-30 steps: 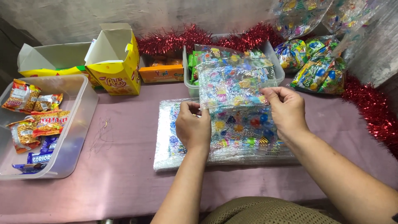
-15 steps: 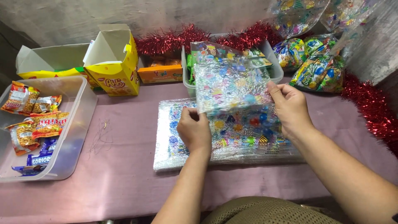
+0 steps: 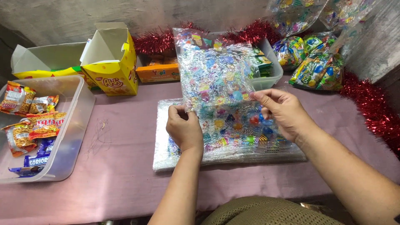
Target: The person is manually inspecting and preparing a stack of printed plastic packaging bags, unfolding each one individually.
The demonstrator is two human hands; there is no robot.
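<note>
Clear printed cellophane bag [image 3: 216, 71], held upright above the stack of flat bags [image 3: 233, 141], lower edge just over the pile. Pinched at the bottom left corner by the left hand [image 3: 184, 129], fingers closed tight on the film; gripped at the bottom right edge by the right hand [image 3: 281, 110], thumb and fingers closed on it. Best handled by light, even pinches at both corners, kept taut enough to stay flat, lifted straight so the sheet below does not cling and follow. Thin, glossy, crinkly film, slippery, prone to static, scattered with small bright shapes in blue, red, yellow. Stack beneath silvery at the edges, rectangular, lying flat on the table [image 3: 125, 166] under a dull pink cloth. Beyond, a clear plastic tub [image 3: 273, 66] of green packets, filled bags [image 3: 318, 68] at far right, red tinsel [image 3: 371, 108]. Orange carton [image 3: 158, 73], open yellow cardboard box [image 3: 112, 62], and a translucent bin [image 3: 79, 108] of foil snack packs at left.
</note>
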